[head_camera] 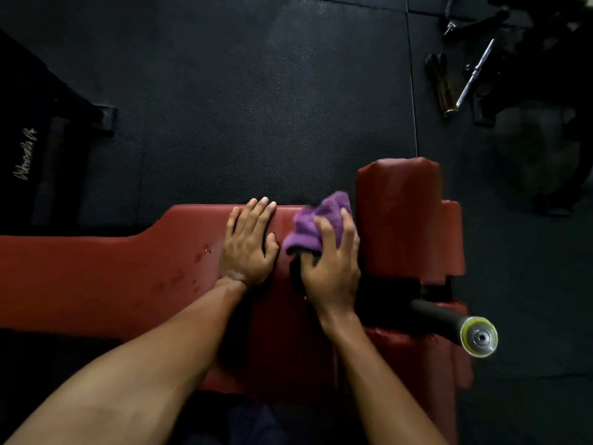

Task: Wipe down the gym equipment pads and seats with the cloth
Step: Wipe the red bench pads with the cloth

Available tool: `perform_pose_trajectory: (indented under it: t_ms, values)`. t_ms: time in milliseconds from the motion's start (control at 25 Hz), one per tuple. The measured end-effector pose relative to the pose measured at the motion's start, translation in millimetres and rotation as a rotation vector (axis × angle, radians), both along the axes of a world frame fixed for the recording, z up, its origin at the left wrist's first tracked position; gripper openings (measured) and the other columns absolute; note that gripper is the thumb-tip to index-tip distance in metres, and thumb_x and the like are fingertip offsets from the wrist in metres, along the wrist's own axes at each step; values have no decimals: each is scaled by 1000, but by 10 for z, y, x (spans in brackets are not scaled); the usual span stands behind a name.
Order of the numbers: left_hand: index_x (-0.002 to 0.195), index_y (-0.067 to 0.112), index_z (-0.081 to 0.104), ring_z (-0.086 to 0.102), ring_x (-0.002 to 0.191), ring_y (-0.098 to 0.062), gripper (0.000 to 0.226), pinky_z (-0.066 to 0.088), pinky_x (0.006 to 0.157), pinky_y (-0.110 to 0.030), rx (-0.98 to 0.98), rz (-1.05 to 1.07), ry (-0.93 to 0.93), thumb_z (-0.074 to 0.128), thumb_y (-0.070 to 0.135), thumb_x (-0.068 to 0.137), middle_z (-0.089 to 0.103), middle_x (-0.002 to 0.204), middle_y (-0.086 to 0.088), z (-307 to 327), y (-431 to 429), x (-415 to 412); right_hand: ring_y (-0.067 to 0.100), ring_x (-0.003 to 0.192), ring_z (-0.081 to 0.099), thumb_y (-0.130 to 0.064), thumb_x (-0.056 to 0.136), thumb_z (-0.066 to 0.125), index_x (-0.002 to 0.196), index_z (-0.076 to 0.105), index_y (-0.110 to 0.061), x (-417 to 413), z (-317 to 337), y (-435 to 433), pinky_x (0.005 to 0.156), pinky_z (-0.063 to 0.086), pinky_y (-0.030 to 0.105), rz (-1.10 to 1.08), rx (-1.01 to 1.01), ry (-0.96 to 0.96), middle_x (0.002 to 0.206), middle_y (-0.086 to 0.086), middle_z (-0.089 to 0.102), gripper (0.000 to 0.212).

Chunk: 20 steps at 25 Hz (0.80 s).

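The pad [96, 277] ran off the left edge. The right hand [333, 268] covered the lower part of the cloth [321, 216]. The gear [474, 75] at top right was too dark and blurred to name. The lettering [25, 155] at left could not be read.

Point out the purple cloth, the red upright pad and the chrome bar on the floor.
purple cloth [305, 229]: head view, bunched middle folds.
red upright pad [398, 216]: head view, broad front face.
chrome bar [475, 73]: head view, mid shaft.

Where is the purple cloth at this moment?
The cloth sits just right of centre in the head view, bunched in the right hand on the red bench pad, between the flat left hand and the upright red pad.
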<state>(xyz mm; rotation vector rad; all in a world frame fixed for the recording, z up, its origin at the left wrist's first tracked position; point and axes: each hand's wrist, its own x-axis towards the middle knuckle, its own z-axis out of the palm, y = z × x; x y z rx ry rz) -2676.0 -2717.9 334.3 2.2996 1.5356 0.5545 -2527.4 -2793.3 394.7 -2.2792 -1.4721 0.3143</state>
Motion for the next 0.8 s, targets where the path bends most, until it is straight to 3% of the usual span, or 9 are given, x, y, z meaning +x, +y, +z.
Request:
perform_pose_trajectory:
  t_ms: [80,200,320,480,640,800]
  values:
    - [149,14,45,34,147,-21,60,21,122,-48,-5,-2,-15,42,30,90,41,156,-4,24,-7,11,40,143,39,-37,84,64,138,49,-30,-135,-26,-504,95,55,55,-4,15,-32,160,13,32,57]
    - [149,15,45,34,147,-21,59,21,122,-48,-5,-1,-39,42,29,91,41,156,-3,-7,-3,-26,38,142,42,-45,78,63,141,46,-35,-207,-11,-493,90,58,51,-69,-14,-25,161,10,31,67]
    - [149,15,45,32,147,-20,58,21,122,-48,4,-2,-47,41,28,92,40,157,-3,-8,-25,0,34,144,37,-56,78,66,142,47,-37,-179,11,-5,96,55,52,-155,-8,-18,163,5,27,69]
    - [149,16,45,32,147,-19,56,21,122,-48,1,-1,-39,38,26,94,40,157,-2,-18,-33,-2,43,148,26,-57,80,61,132,57,-35,-292,1,403,108,45,56,-131,-74,-105,161,7,30,56]
    - [150,16,44,31,148,-19,54,17,123,-43,-32,-10,-48,31,27,99,39,157,-2,-4,-46,-23,41,150,27,-33,79,55,127,61,-34,-404,-15,-263,104,49,56,29,54,-142,161,4,35,49]
    - [153,17,39,22,151,-14,54,10,125,-39,-119,15,-98,28,29,101,31,161,0,26,-234,-119,39,147,34,-15,74,69,137,48,-38,-400,30,-1189,92,57,51,-28,51,-37,165,3,24,71]
